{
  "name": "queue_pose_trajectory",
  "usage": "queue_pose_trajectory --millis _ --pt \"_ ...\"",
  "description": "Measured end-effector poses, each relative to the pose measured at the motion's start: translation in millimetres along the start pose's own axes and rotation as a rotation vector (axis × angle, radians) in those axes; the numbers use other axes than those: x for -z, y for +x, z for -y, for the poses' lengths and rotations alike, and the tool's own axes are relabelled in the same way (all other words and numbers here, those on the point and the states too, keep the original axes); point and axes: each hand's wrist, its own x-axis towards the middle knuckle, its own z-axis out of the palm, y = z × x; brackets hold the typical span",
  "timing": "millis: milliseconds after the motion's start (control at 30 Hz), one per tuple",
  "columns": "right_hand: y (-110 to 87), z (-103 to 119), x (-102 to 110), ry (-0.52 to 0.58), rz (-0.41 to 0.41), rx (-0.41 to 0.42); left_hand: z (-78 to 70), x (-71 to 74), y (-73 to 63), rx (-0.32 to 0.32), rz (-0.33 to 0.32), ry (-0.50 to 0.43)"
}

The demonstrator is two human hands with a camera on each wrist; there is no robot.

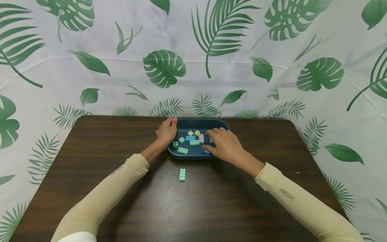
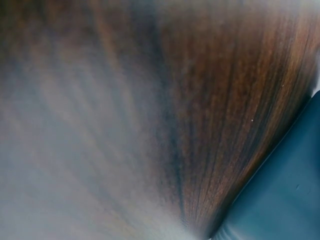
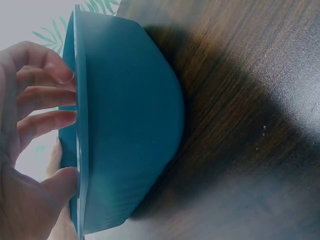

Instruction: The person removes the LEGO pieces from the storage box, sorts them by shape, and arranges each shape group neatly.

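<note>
A dark blue tray [image 1: 201, 123] stands at the table's far edge with several toy building bricks in it. My left hand [image 1: 167, 132] grips the tray's left rim. Over the right side of the tray is my right hand [image 1: 225, 143], its thumb and fingers spread apart and nothing seen between them. Below that hand a blue brick [image 1: 207, 152] and a tan brick [image 1: 211, 140] are partly hidden. Towards the middle lie a pink brick [image 1: 201, 138], another blue brick [image 1: 190, 138] and a green brick [image 1: 195, 143]. In the right wrist view, the fingers reach past the tray wall [image 3: 130, 115].
One long green brick [image 1: 182, 174] lies on the dark wooden table [image 1: 136, 208], in front of the tray. A leaf-patterned white cloth [image 1: 127, 80] hangs behind the table and along its sides. The left wrist view shows mostly blurred table and the tray's side [image 2: 285, 185].
</note>
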Motion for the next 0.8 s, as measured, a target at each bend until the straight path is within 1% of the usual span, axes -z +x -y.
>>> queue_pose_trajectory --millis 333,533,800 --pt "6.3 -1.3 -3.4 -0.020 -0.001 0.008 1.2 -0.6 0.1 -0.015 0.001 -0.004" --pt "8.7 -3.2 -6.8 -0.011 0.004 0.012 2.9 -2.5 1.0 -0.025 0.003 -0.002" --pt "13.3 -4.9 -14.7 -0.011 -0.028 0.047 4.7 -2.4 3.1 -0.045 -0.012 -0.007"
